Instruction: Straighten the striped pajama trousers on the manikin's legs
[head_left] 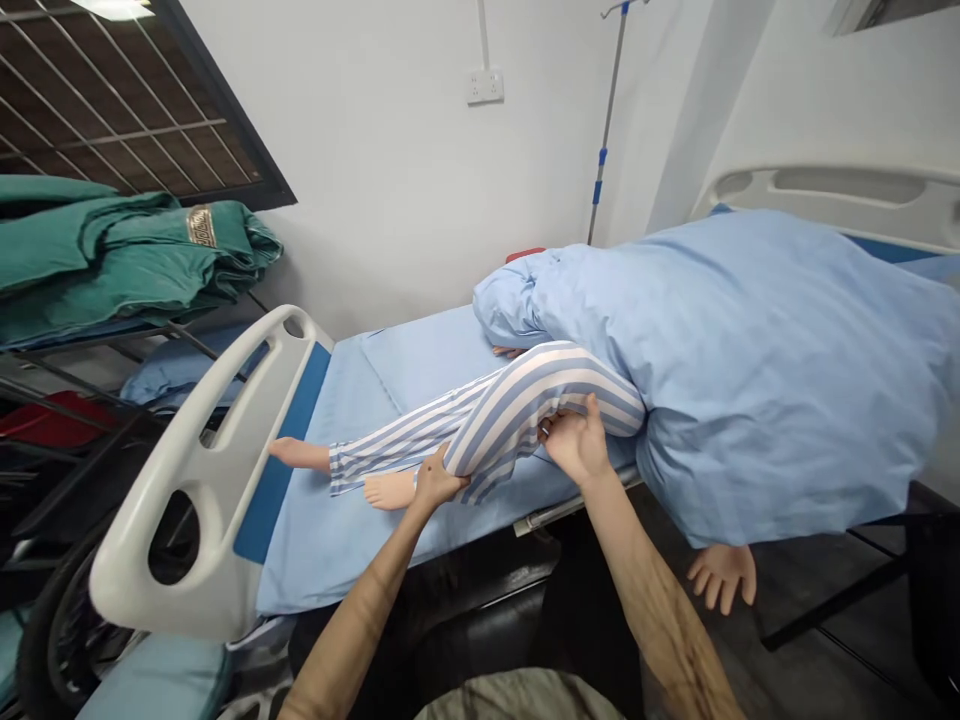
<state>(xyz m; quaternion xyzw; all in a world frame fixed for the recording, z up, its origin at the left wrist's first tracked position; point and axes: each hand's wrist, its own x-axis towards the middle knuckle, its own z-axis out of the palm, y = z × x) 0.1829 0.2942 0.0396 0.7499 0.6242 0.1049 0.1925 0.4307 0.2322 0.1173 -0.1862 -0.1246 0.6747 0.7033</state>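
Observation:
On the bed lies a figure that looks like a nursing manikin, in blue-and-white striped trousers. Its near leg (559, 375) is bent with the knee raised, and its bare near foot (390, 490) rests on the sheet. My left hand (439, 480) is wrapped round the lower shin of that leg, over the trouser cloth. Under the bent knee, my right hand (577, 440) supports the leg with its fingers partly hidden and its thumb up. The far leg (420, 420) lies straight, its bare foot (300, 454) near the footboard. A blue quilt (772, 370) covers the upper body.
The white footboard (225, 470) stands at the left, the headboard (832, 190) at the far right. A manikin hand (724, 577) hangs below the quilt. Behind the bed rises a drip stand (606, 140). Green folded cloths (135, 250) lie on a rack, above a wheelchair wheel (67, 640).

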